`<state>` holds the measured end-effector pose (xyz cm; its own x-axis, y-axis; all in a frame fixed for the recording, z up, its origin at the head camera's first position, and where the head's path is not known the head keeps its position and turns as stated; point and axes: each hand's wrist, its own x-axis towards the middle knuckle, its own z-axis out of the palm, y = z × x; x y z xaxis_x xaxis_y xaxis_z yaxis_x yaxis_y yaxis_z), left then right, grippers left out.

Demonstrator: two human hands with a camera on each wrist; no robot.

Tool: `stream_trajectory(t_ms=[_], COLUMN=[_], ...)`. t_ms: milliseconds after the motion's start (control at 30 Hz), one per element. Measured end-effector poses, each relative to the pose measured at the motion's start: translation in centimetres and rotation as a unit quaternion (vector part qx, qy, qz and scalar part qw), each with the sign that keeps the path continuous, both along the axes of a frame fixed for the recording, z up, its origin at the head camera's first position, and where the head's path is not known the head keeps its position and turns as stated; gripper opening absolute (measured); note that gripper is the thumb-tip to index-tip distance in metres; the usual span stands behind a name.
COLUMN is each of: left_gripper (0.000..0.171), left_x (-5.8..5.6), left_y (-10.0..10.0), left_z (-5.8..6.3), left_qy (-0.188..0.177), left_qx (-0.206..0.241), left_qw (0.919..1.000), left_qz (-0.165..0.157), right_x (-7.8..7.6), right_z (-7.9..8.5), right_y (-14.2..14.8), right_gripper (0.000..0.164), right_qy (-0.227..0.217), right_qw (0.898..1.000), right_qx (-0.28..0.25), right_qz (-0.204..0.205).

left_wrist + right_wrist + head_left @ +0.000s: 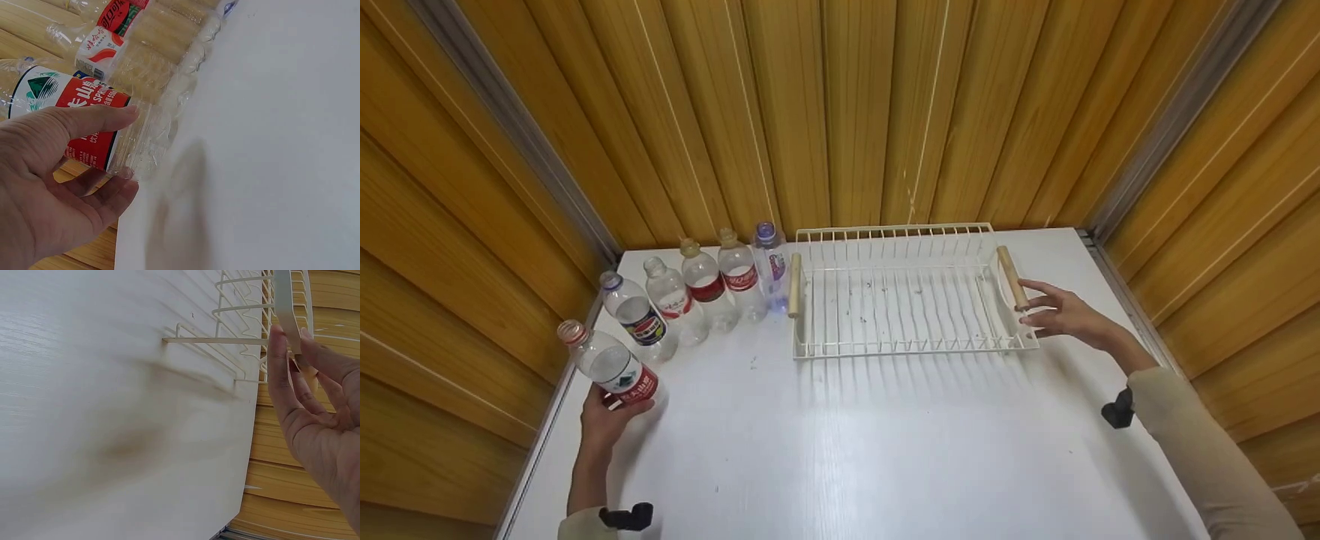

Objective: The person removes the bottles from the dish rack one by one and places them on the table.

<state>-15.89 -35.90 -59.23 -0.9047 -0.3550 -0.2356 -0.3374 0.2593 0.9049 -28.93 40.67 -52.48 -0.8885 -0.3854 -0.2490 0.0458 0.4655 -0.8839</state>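
Note:
At the left of the head view, my left hand (607, 424) holds a clear plastic bottle (611, 367) with a red and white label round its lower part. The left wrist view shows the thumb across the label (95, 104) and the fingers on the bottle's other side. My right hand (1069, 319) is at the right end of a white wire dish rack (915, 349). Its thumb and fingertips pinch the near end of the rack's wooden handle (1011, 277), as the right wrist view shows from close by.
Several other plastic bottles stand in a slanting row beyond the held one, among them a blue-capped-looking bottle neck (766, 231) beside the rack's left handle (795, 285). Wood-patterned panels (855, 112) enclose the white table (840, 450) at the back and sides.

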Motion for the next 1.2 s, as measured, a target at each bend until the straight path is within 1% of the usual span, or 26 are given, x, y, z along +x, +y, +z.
stream_trajectory(t_ms=[300, 533, 700, 933, 1200], left_gripper=[0.104, 0.107, 0.103, 0.099, 0.095], left_x=[0.0, -0.1, -0.4, -1.6, -2.9], left_y=[-1.0, -1.4, -1.9, -2.5, -3.3], left_z=[-0.7, -1.2, -1.6, -1.7, -1.3], left_qy=[-0.002, -0.015, -0.005, 0.007, 0.042], left_qx=[-0.015, -0.016, -0.034, -0.065, -0.075], left_qw=[0.9992, 0.9988, 0.9986, 0.9968, 0.9951], left_qz=[0.038, 0.043, 0.041, 0.046, 0.048], right_x=[0.0, -0.1, -0.2, -0.3, -0.2], right_z=[0.1, -0.2, -0.1, -0.2, -0.3], right_y=[0.0, 0.2, 0.2, 0.3, 0.3], right_gripper=[0.085, 0.087, 0.087, 0.087, 0.086], right_qy=[0.0, 0.0, -0.006, -0.007, -0.005], right_qw=[1.0, 1.0, 1.0, 1.0, 1.0], right_qx=[0.0, -0.02, -0.02, -0.024, -0.019], right_qz=[-0.002, 0.003, 0.0, -0.002, 0.001])
